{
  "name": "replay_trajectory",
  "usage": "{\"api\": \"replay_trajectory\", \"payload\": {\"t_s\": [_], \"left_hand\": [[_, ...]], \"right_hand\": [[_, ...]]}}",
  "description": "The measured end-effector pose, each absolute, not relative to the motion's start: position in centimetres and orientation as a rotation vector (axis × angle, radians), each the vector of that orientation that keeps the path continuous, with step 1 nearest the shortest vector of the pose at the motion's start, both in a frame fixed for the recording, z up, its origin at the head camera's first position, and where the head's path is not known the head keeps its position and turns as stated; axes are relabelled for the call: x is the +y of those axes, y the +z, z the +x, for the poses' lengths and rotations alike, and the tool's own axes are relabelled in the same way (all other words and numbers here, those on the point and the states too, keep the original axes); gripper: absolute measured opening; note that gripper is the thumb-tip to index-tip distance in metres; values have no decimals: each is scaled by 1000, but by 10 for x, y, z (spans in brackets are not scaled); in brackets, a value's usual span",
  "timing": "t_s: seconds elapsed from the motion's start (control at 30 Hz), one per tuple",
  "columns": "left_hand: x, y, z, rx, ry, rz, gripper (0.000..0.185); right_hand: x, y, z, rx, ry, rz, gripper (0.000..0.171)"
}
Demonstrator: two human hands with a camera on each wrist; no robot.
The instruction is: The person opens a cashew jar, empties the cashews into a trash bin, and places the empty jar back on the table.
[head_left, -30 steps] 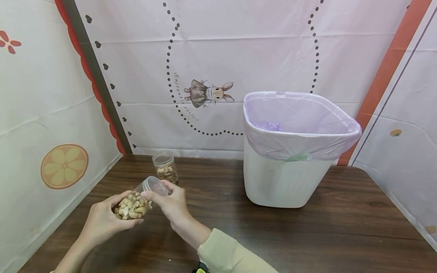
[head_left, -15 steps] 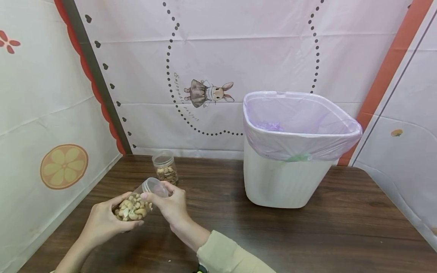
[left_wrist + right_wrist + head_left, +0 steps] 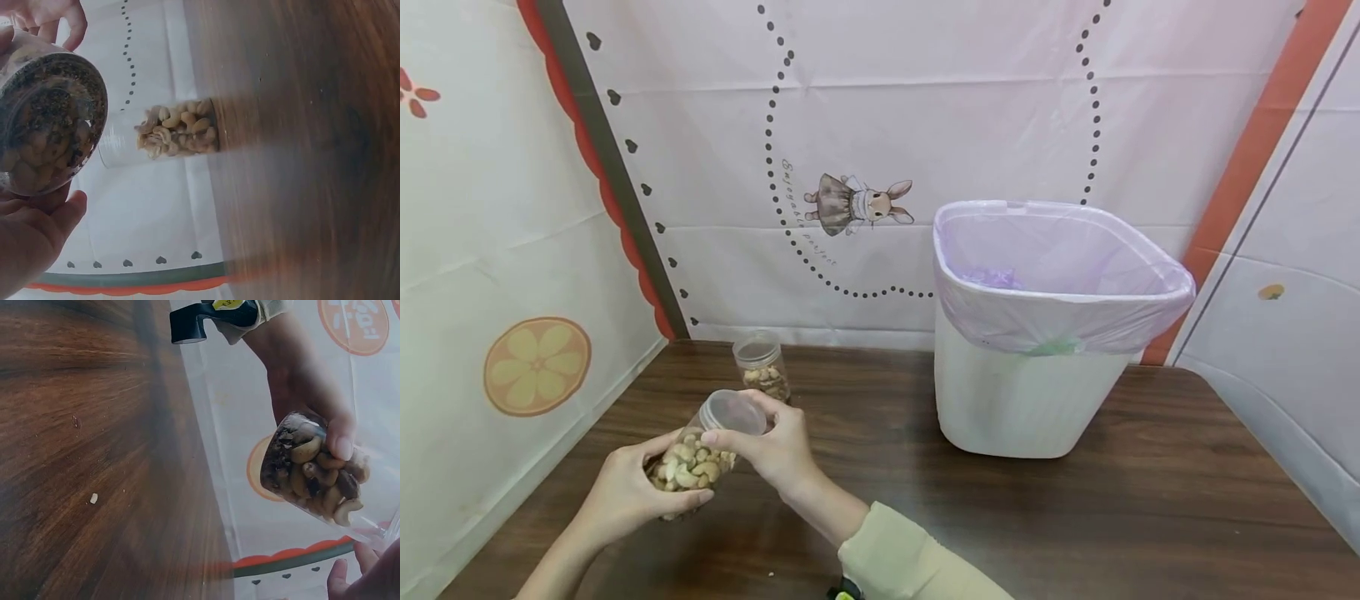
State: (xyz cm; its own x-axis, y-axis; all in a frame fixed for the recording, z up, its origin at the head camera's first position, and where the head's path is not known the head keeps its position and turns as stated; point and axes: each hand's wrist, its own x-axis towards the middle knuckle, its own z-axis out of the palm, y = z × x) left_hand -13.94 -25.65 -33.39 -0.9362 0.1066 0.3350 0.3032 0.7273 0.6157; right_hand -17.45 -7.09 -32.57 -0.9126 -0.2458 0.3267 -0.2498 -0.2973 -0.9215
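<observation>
The jar has tipped more upright, left hand gripping its base (right hand clasping the lid).

Bright, even, soft light across the head view, sharp throughout. Faint shadow under the bin on the table; mild sheen on the wood. Slight bowing at the frame edges. Left wrist view dimmer, tabletop smeared with motion blur, near jar soft, far jar crisper. Right wrist view darker still, heavily shaded wood, backdrop washed out.
</observation>
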Motion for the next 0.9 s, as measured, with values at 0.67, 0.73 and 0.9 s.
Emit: {"api": "replay_trajectory", "payload": {"t_s": [0.67, 0.73, 0.9], "left_hand": [[-262, -333, -141, -2625, -852, -324, 80], [-262, -333, -141, -2618, -831, -330, 80], [-262, -334, -141, -2606, -815, -343, 80]], "right_hand": [[-72, -323, -173, -2072, 2484, 412, 64], [-73, -323, -172, -2092, 2453, 379, 64], [-75, -325, -171, -2094, 2441, 339, 68]]}}
